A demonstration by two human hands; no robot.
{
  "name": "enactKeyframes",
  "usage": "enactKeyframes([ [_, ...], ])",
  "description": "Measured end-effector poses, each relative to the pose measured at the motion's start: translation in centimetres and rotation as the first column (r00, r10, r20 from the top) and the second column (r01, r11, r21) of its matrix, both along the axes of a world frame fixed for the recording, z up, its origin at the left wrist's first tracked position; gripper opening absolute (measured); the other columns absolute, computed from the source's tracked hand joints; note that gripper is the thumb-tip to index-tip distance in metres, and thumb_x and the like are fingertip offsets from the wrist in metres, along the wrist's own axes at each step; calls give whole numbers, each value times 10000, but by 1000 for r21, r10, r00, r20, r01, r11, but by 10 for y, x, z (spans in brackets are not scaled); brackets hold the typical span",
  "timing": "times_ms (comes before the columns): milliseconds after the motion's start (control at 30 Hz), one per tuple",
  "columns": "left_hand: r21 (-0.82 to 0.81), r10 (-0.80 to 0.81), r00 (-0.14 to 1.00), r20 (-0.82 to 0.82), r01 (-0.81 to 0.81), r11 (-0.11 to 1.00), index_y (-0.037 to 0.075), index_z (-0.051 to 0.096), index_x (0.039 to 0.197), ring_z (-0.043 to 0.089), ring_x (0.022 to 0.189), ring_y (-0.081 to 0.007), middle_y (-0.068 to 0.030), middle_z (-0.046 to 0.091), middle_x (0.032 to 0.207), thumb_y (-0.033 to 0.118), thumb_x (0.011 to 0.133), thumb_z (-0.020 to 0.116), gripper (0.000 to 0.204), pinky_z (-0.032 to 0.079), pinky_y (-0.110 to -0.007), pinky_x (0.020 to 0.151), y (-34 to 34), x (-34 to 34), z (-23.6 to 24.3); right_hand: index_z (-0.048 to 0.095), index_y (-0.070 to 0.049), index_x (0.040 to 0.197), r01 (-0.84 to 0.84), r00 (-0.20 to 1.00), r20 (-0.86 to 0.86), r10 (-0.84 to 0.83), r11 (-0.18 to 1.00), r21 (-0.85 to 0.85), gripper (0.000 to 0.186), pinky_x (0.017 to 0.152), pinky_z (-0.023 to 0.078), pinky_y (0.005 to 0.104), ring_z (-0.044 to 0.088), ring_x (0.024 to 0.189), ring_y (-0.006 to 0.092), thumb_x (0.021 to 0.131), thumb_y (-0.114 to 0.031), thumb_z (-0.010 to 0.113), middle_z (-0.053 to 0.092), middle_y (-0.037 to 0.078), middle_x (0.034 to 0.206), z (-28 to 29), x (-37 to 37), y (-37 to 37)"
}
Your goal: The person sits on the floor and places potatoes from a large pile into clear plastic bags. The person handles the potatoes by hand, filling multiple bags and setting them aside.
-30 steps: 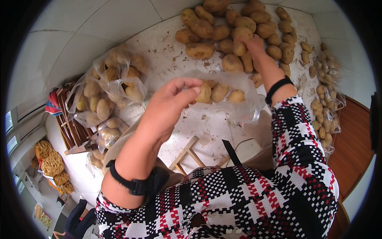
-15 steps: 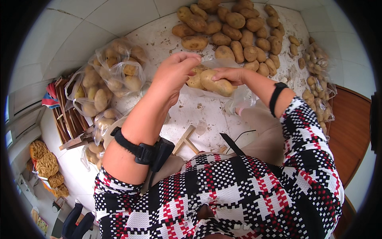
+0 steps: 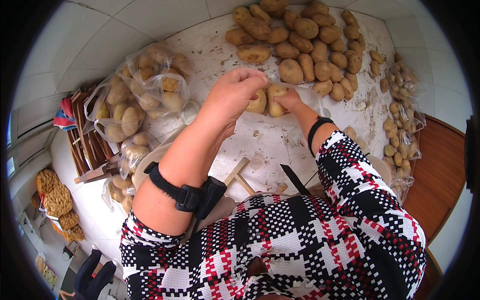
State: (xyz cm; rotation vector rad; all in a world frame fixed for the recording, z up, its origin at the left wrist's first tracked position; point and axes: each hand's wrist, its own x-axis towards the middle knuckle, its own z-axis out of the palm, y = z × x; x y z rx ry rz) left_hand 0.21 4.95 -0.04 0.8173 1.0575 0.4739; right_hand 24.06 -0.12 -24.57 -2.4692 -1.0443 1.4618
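A clear plastic bag with potatoes in it is between my hands, just below the loose heap. My left hand is closed at the bag's left side, thumb and fingers pinched together on its edge. Beneath that hand, a pale potato shows in the bag. My right hand grips another potato at the bag's mouth, its thumb on top. Its other fingers are mostly hidden.
Loose potatoes heap at the far side of the white surface. Filled potato bags stand at left and right. A wooden rack is left, with orange net sacks behind. A brown wooden panel borders the right.
My right hand has drawn inward and turned the potato from lying crosswise to upright, lowering it into the bag's mouth. My left hand stays at the bag's edge. The view has shifted slightly.
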Motion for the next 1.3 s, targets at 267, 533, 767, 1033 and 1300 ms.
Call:
enactKeyframes([
  [267, -4, 15, 1000, -9, -16, 1000, 41, 599, 1043, 459, 792, -120, -37, 565, 963, 236, 828, 578, 291, 370, -230, 711, -1, 8, 2, 537, -27, 1144, -653, 746, 86, 660, 751, -97, 599, 890, 431, 355, 547, 1035, 323, 675, -367, 693, 588, 166, 1113, 32, 13, -3],
  [533, 12, 16, 999, -41, -15, 1000, 28, 597, 1039, 458, 768, -105, -45, 562, 969, 223, 831, 573, 286, 373, -221, 690, -1, 12, 3, 646, -56, 1002, -936, 82, -139, 987, 29, -351, 318, 853, 433, 410, 571, 983, 326, 778, -266, 565, 614, 164, 1049, 116, 82, -6],
  [767, 28, -30, 998, -50, 31, 999, 27, 595, 1040, 453, 771, -102, -42, 561, 969, 221, 833, 568, 286, 371, -218, 693, 1, 20, 4, 639, -36, 959, -933, 273, -249, 929, 193, -305, 239, 782, 461, 355, 603, 874, 279, 788, -164, 533, 650, 126, 917, 156, 80, -13],
  [1033, 14, -49, 997, -57, 49, 999, 27, 592, 1054, 455, 774, -96, -39, 568, 982, 200, 840, 559, 278, 371, -217, 705, 5, 23, 4, 609, -20, 896, -462, 752, -411, 516, 857, 230, 164, 712, 478, 259, 600, 803, 120, 770, -123, 631, 638, 46, 820, 185, 107, 55],
  [1300, -22, -81, 995, -66, 79, 997, 25, 585, 1073, 475, 790, -87, -28, 585, 994, 173, 847, 556, 272, 379, -224, 740, 9, 23, 6, 585, -8, 993, -579, 684, 522, 509, 815, -36, 447, 769, 481, 327, 594, 884, 243, 689, -312, 708, 624, 130, 949, 74, 197, 100],
])
